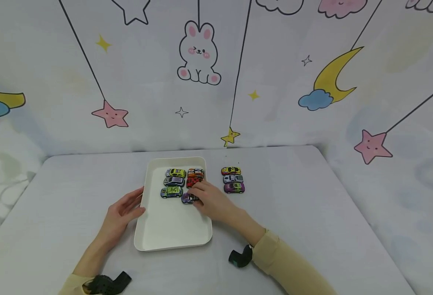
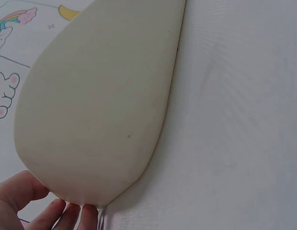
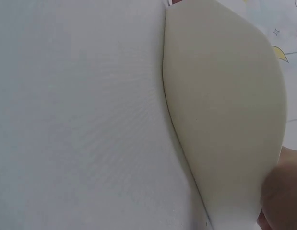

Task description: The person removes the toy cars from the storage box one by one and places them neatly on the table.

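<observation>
A white tray (image 1: pixel 172 229) lies on the table in the head view. My left hand (image 1: pixel 118 215) rests against its left side, thumb at the rim and fingers along the outer wall. Over the tray's right edge reaches my right hand (image 1: pixel 212 200), its fingertips pinching a purple toy car (image 1: pixel 188 198). Just above that are a red toy car (image 1: pixel 194 181) and an orange-white toy car (image 1: pixel 196 172). A yellow toy car (image 1: pixel 175 173), a silver toy car (image 1: pixel 173 181) and a green-blue toy car (image 1: pixel 171 192) form a column to their left. The right wrist view hides the pinched car.
Right of the tray, outside it, stand a yellow-red toy car (image 1: pixel 231 171), a silver-white toy car (image 1: pixel 233 179) and a purple-green toy car (image 1: pixel 234 188) in a column. A patterned cloth backdrop (image 1: pixel 153 73) rises behind the white table (image 1: pixel 293 196).
</observation>
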### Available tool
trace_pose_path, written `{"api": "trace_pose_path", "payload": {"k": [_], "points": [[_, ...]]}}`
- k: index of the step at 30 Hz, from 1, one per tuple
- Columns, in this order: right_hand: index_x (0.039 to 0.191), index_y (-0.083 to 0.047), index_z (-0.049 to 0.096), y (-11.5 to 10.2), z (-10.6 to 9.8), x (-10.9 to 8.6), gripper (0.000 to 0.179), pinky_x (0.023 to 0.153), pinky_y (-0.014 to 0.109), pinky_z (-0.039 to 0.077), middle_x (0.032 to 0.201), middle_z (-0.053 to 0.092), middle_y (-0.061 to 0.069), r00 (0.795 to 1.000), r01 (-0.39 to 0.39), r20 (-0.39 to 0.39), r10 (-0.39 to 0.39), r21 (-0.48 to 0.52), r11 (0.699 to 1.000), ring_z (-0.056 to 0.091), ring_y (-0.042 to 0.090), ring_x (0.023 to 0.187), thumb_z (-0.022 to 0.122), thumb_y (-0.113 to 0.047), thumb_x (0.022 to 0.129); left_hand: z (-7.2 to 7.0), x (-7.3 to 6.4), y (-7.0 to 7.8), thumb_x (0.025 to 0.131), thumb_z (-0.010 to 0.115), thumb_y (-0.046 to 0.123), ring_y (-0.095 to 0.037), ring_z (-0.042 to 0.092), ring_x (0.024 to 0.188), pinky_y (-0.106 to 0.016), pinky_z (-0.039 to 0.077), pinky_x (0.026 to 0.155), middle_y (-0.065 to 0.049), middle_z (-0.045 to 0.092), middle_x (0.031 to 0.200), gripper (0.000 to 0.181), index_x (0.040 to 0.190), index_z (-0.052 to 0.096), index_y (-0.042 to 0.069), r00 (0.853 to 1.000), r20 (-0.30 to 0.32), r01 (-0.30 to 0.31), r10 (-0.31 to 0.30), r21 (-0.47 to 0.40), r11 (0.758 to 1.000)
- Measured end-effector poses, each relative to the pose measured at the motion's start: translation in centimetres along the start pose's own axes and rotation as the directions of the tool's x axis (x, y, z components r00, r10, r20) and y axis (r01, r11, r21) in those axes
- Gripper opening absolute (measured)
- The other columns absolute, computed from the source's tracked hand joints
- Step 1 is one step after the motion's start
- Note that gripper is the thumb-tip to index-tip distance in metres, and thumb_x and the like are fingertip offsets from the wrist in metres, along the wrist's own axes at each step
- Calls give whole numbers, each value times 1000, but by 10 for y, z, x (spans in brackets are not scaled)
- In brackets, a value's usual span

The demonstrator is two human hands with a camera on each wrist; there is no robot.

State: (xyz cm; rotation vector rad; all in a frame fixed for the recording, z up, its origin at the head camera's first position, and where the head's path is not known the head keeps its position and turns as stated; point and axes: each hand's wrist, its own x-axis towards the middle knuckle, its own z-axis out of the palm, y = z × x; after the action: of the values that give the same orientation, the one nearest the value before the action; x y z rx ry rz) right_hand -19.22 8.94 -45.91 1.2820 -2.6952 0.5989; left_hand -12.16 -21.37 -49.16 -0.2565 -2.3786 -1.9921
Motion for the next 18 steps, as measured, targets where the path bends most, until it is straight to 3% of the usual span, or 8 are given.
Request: {"api": "trace_pose_path", "payload": {"k": [3,5,7,10,13,18], "points": [[123,-7,68,2,3,-3,33,100,30,52,120,66,5,992,57,-113,-54,27,998,59,19,113,74,-9,91,0,0,0,97,65,5,5,50,129,-8,43,102,-21,43,153,58,148,41,-4,1000,2,1,-1,-4,1000],[123,-4,68,4,6,-6,34,99,30,53,120,66,8,964,122,-241,-114,19,992,60,21,112,75,-8,89,-1,-1,0,97,64,5,5,50,129,-8,43,102,-20,43,153,58,148,41,-4,1000,3,0,0,-11,1000],[122,-2,68,7,11,-8,36,97,30,54,120,66,10,912,177,-376,-166,-5,984,61,22,111,76,-6,87,-1,-1,0,97,64,5,5,50,129,-8,43,102,-19,44,153,57,148,41,-4,1000,2,-1,1,-11,1000],[121,1,67,13,17,-10,39,94,30,56,119,66,12,818,220,-538,-204,-36,975,62,24,108,78,-2,84,-1,-2,0,97,64,5,4,50,129,-8,43,101,-17,45,153,57,148,41,-5,1000,0,1,-1,-13,1000],[121,1,67,20,22,-12,40,93,31,56,119,65,13,763,219,-617,-194,-35,975,62,24,108,79,-2,83,-1,-2,-1,97,64,5,4,50,129,-8,44,101,-17,45,153,58,148,41,-5,1000,-3,6,-6,-14,1000],[123,3,66,27,22,-16,42,91,35,57,120,65,16,727,191,-669,-153,-17,981,63,27,109,78,-2,83,-1,0,-1,97,65,7,4,50,129,-8,43,101,-20,43,154,58,148,40,-4,1000,-2,10,-10,-10,1000]]}}
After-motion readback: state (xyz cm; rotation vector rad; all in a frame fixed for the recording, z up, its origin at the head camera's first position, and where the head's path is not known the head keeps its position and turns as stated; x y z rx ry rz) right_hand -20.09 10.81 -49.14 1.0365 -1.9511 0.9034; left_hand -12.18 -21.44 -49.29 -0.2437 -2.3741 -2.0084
